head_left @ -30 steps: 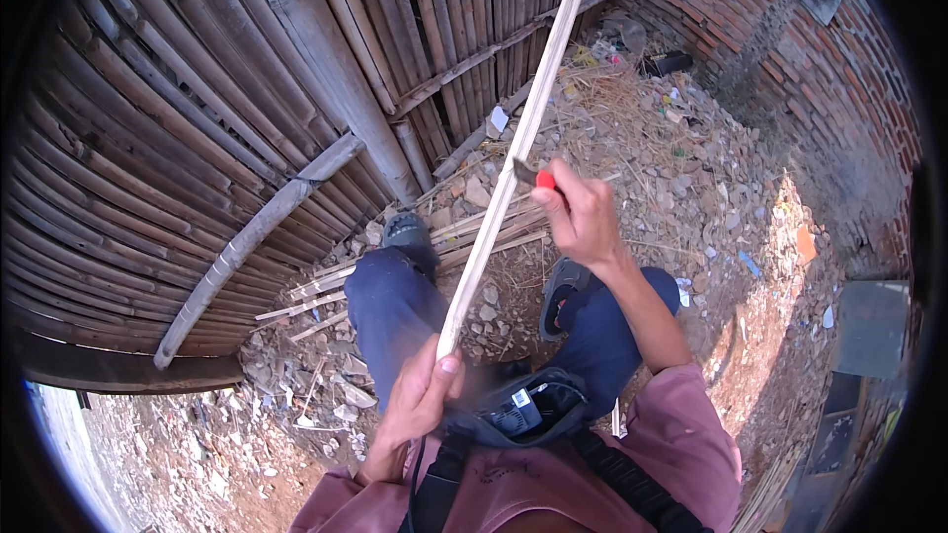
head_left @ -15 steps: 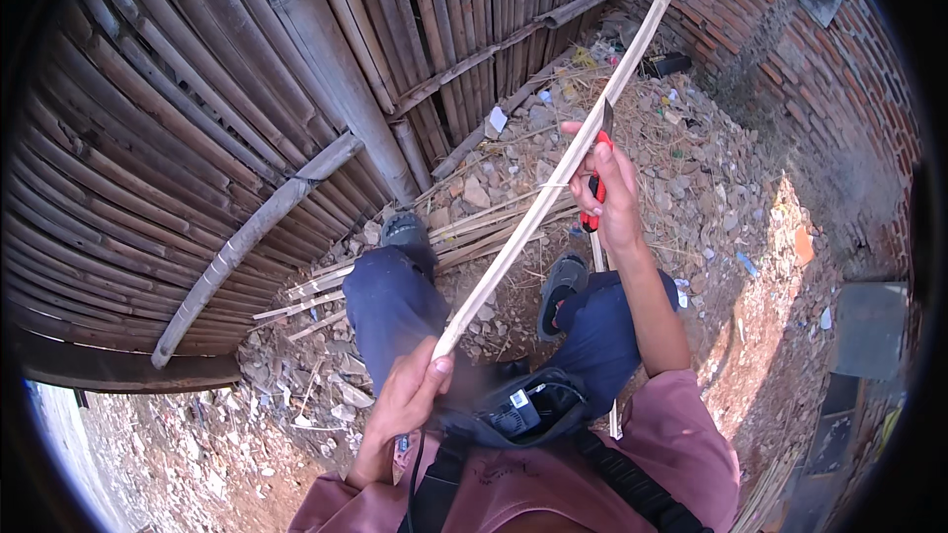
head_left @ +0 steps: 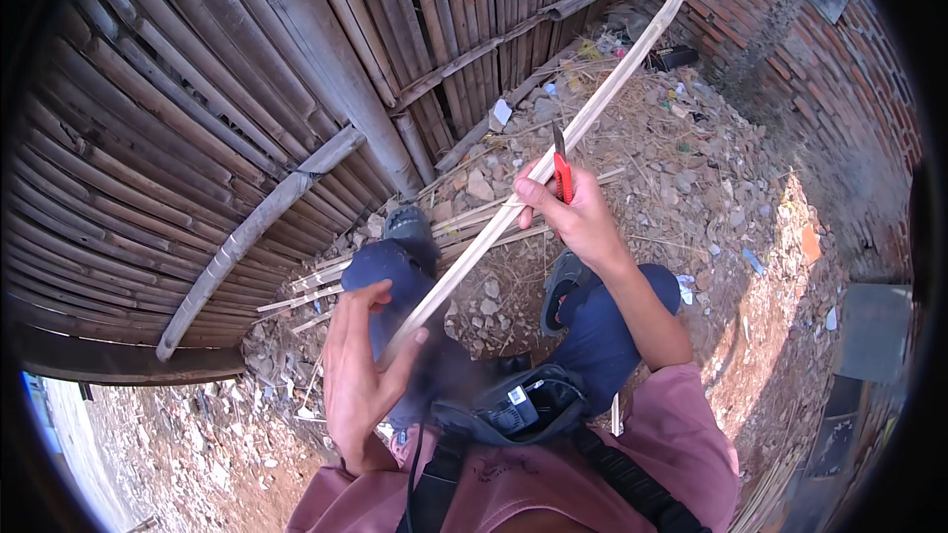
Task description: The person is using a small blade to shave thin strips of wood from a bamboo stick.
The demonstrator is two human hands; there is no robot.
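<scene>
A long pale bamboo strip (head_left: 592,109) runs diagonally from my lap up toward the brick wall. My left hand (head_left: 357,375) holds its near end, fingers loosely curled around it beside my left knee. My right hand (head_left: 573,212) grips a red-handled utility knife (head_left: 562,173), its blade pointing up and lying against the strip about halfway along. I am seated with both legs in blue trousers and grey shoes stretched over rubble.
A fence of bamboo poles (head_left: 197,138) curves along the left and back. A brick wall (head_left: 839,89) stands at the right. More split bamboo strips (head_left: 326,281) lie on the stony ground by my feet. A dark pouch (head_left: 513,410) hangs at my chest.
The strip has swung to the right and lower. My right hand with the knife drew back down the strip toward me. My left hand's fingers loosened around the near end.
</scene>
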